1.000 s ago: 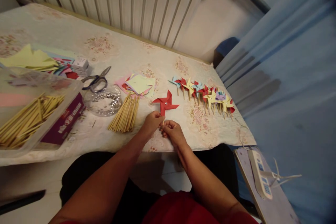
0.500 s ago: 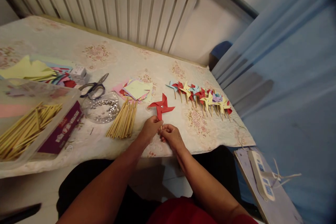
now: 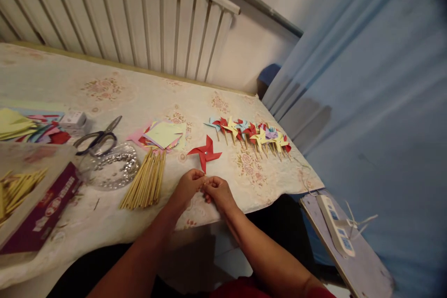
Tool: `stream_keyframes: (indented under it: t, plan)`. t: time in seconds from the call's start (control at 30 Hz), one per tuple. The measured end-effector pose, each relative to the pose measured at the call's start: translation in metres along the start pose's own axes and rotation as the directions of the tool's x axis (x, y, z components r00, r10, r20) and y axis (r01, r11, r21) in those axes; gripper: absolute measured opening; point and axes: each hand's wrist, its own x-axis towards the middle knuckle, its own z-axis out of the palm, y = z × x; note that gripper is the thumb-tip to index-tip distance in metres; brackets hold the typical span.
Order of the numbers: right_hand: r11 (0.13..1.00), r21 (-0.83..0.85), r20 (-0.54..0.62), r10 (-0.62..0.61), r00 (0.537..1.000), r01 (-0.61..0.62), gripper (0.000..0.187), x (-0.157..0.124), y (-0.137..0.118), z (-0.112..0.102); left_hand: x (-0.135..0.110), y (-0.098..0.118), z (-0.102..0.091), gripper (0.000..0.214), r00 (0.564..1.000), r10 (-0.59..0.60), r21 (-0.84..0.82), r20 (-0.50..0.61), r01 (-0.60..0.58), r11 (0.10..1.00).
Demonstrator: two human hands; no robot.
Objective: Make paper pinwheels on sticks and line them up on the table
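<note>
- Right hand (image 3: 219,192): fingertips pinching the red pinwheel (image 3: 206,153) low down, the grip partly hidden.
- Left hand (image 3: 189,186): pinching it higher; its top stands out just beyond both hands.
- Sticks (image 3: 145,181): left of the left hand.
- Papers (image 3: 164,135): beyond it, leftward.
- Other pinwheels (image 3: 260,137): beyond the right hand, rightward.

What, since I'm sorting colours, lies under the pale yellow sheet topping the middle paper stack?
Edges of pink paper and red paper show beneath the pale yellow sheet; the rest is covered, so the sheet count cannot be told.
</note>
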Motion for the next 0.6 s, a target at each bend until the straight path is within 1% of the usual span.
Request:
stream_keyframes:
  t: [0.2,0.4,0.5,0.6]
  plan:
    - [0.992,-0.125,-0.113,-0.023,0.993,0.009,0.015,0.002,-0.002,-0.012,0.003,-0.004,-0.001,0.031,0.999,-0.039,0.105,0.01,0.037,0.994]
    - [0.969,-0.247,-0.233,-0.071,0.97,0.012,0.008,0.01,-0.012,-0.031,0.003,-0.004,-0.002,0.03,0.998,-0.056,0.143,-0.004,0.056,0.988]
    - [0.958,-0.286,-0.296,-0.093,0.951,0.004,0.005,0.022,-0.014,-0.042,0.002,-0.002,-0.002,0.03,0.998,-0.058,0.137,0.002,0.057,0.989]
    - [0.916,-0.4,-0.381,-0.162,0.91,-0.004,0.005,0.041,-0.015,-0.055,0.002,-0.001,-0.002,0.029,0.998,-0.065,0.138,0.006,0.063,0.988]
